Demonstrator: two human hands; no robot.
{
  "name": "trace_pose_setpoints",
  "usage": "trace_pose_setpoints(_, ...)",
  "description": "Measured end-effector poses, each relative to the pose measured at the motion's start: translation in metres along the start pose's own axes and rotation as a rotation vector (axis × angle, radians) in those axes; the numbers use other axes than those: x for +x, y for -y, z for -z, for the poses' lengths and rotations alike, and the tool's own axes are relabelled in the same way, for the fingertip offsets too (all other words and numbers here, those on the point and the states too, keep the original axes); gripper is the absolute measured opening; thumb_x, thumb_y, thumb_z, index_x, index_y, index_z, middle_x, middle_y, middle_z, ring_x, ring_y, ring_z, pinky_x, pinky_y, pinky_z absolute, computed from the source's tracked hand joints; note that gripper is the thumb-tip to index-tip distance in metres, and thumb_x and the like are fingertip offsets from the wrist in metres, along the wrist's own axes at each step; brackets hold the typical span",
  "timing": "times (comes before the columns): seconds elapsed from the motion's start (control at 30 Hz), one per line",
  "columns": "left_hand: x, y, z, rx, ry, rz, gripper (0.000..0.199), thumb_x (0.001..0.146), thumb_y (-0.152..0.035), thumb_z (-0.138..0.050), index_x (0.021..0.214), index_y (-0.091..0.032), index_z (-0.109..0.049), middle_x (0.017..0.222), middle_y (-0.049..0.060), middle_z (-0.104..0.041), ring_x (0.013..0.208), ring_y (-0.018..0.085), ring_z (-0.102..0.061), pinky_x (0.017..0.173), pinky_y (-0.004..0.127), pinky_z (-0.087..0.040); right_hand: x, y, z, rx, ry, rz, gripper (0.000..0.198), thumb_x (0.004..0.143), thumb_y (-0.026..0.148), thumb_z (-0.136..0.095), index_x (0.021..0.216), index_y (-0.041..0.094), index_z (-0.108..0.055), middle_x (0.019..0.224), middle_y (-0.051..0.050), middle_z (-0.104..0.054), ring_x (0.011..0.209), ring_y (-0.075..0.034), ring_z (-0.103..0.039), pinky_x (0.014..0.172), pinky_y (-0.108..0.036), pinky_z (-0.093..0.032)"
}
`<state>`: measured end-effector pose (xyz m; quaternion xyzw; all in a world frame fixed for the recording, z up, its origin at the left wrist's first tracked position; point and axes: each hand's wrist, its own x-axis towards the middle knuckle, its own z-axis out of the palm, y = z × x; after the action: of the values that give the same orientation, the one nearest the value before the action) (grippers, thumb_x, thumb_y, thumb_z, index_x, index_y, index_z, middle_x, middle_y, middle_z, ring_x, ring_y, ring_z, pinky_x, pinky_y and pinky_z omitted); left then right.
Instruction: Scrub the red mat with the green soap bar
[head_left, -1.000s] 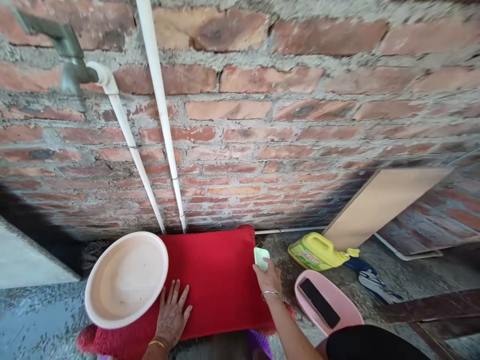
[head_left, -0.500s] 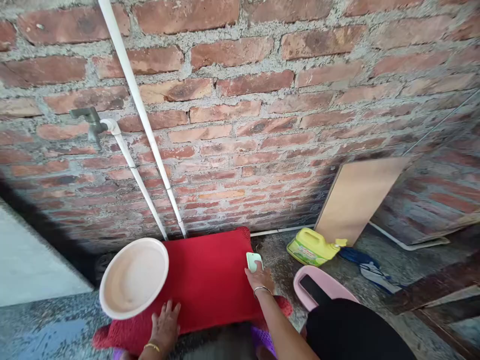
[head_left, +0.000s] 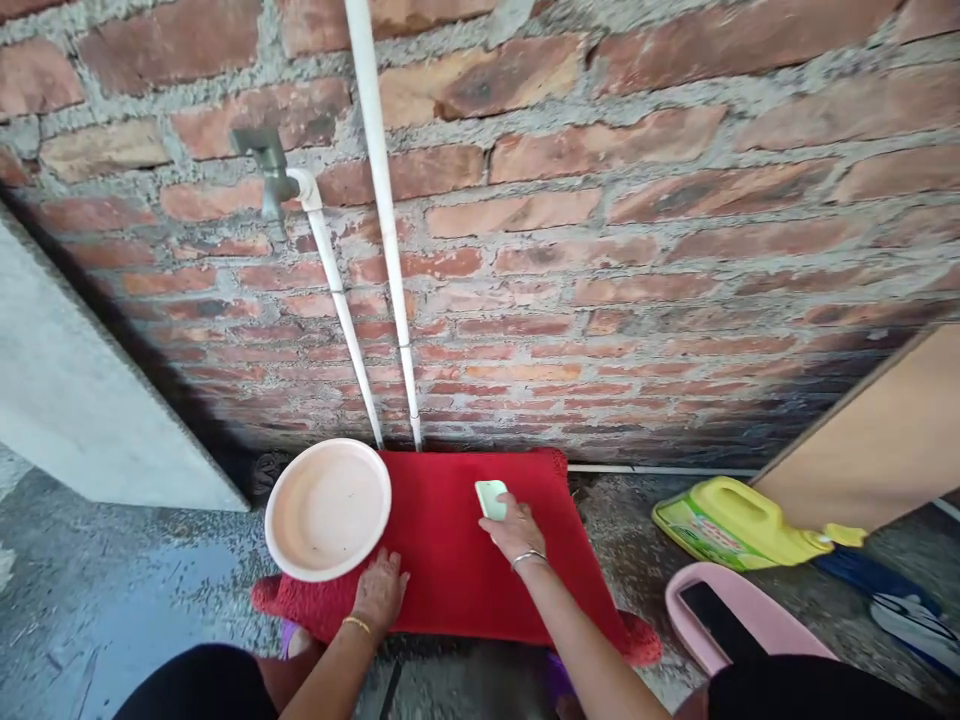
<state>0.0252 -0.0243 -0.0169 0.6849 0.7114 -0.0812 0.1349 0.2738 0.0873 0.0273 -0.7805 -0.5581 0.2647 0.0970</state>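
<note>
My right hand (head_left: 516,528) is closed around one end of a small pale green, flat block with rounded corners (head_left: 491,496); I cannot make out its kind. The block is over the red cloth (head_left: 465,580), which is spread out flat and has shaggy corners. My left hand (head_left: 380,592) lies palm down with fingers stretched out at the cloth's near left edge. Just beyond those fingers, a pale pink basin (head_left: 330,505) sits upright on the left side of the cloth. Only a few specks show inside it.
A grey tap (head_left: 270,175) and white pipes (head_left: 386,230) run along the brick wall. To the right lie a yellow jug (head_left: 735,520), a pink tub (head_left: 780,610) with a dark flat object (head_left: 716,615), and a leaning board (head_left: 892,430). The floor (head_left: 172,570) is wet at left.
My right hand has moved the pale green block left, from the cloth's right edge toward its middle. My left hand remains by the basin. The view has shifted right and closer.
</note>
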Motion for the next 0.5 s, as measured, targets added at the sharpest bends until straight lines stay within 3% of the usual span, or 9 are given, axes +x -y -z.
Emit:
trace_pose_setpoints(0.13, 0.01, -0.004, -0.035, 0.038, -0.381, -0.212, 0.043, 0.092, -0.039, -0.045, 0.13, -0.022, -0.056, 0.137, 0.013, -0.055, 0.126, 0.028, -0.051, 0.104, 0.046, -0.042, -0.01, 0.083, -0.044, -0.04, 0.104, 0.182, 0.049, 0.072, 0.039, -0.065, 0.119, 0.029, -0.056, 0.108, -0.005, -0.055, 0.095, -0.019, -0.061, 0.082, -0.029, -0.044)
trace_pose_setpoints(0.27, 0.016, 0.0, -0.058, 0.062, -0.492, -0.322, 0.051, 0.091, -0.045, -0.047, 0.137, -0.025, -0.049, 0.143, 0.011, -0.049, 0.133, 0.029, -0.042, 0.108, 0.049, -0.037, -0.017, 0.143, -0.075, -0.13, 0.143, 0.308, 0.043, 0.075, 0.036, -0.062, 0.117, 0.027, -0.058, 0.113, -0.008, -0.055, 0.1, -0.022, -0.059, 0.084, -0.032, -0.042)
trace_pose_setpoints(0.37, 0.02, 0.003, -0.064, 0.067, -0.509, -0.316, 0.049, 0.092, -0.044, -0.046, 0.138, -0.026, -0.049, 0.142, 0.01, -0.05, 0.134, 0.028, -0.042, 0.11, 0.049, -0.035, -0.016, 0.157, -0.086, -0.197, 0.187, 0.376, 0.036, 0.078, 0.032, -0.06, 0.114, 0.026, -0.06, 0.116, -0.01, -0.055, 0.103, -0.024, -0.057, 0.085, -0.033, -0.041)
trace_pose_setpoints(0.5, 0.027, 0.002, -0.067, 0.066, -0.57, -0.274, 0.048, 0.092, -0.04, -0.045, 0.138, -0.027, -0.05, 0.143, 0.011, -0.05, 0.135, 0.028, -0.041, 0.11, 0.049, -0.032, -0.003, 0.133, -0.078, -0.234, 0.203, 0.365, 0.047, 0.073, 0.034, -0.065, 0.119, 0.028, -0.057, 0.12, -0.009, -0.053, 0.105, -0.025, -0.055, 0.085, -0.033, -0.04)
